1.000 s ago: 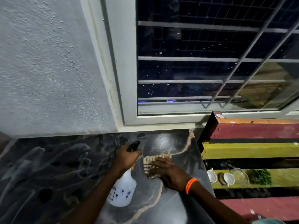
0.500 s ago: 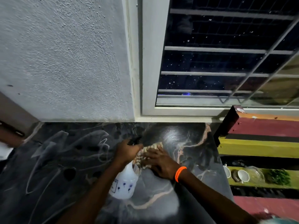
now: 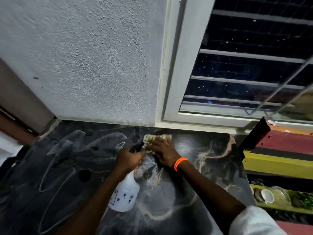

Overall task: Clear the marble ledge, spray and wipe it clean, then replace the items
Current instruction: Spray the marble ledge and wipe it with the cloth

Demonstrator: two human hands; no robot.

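The dark marble ledge point(image 3: 211, 168) with pale veins runs below a white wall and window. My left hand point(image 3: 129, 158) grips the neck of a white spray bottle point(image 3: 124, 195) with a black trigger, held above the ledge. My right hand point(image 3: 163, 152), with an orange wristband, presses flat on a beige checked cloth point(image 3: 155, 138) against the marble near the back wall. Only the cloth's far edge shows past my fingers.
A window point(image 3: 245, 65) with metal bars stands behind the ledge on the right. To the right are painted red and yellow wooden shelves point(image 3: 279, 163) holding small white cups point(image 3: 267, 195) and greenery. A dark object and a white shape sit at the far left.
My right hand has slid the cloth away from me toward the back wall. The left hand with the bottle stays beside it. The view has swung left and closer.
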